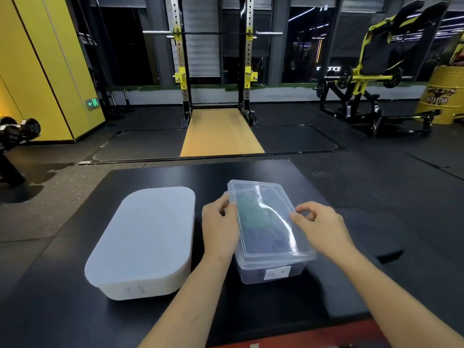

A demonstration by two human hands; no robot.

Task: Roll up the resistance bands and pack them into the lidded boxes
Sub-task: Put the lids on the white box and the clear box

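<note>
— Near the middle of the black table [251, 312], what sits between the two hands?

— One clear box [251, 273] with a clear lid [273, 237] lying over its top. I cannot tell whether the lid is pressed home. A small white label [277, 273] is stuck on the near wall.

— And the resistance bands [253, 214]?

— They are inside that box, seen blurred through the lid: a green mass toward the far end, something darker, bluish, toward the near end. I cannot make out how they are rolled.

— How are the hands placed?

— The left hand [219, 227] is at the lid's left long edge, fingers curled over the rim, gripping it. The right hand [319, 227] is at the right long edge, thumb tip on the rim and forefinger bent above it, pinching the lid.

— Anything beside it?

— Just to the left, apart from the left hand, stands a white box [143, 242] with its white lid on.

— Farther off?

— On the floor beyond the table lies a wooden platform [221, 133] leading to a squat rack [216, 59]. At far right there is a yellow barrel [444, 94], and at far left some dumbbells [17, 131].
</note>
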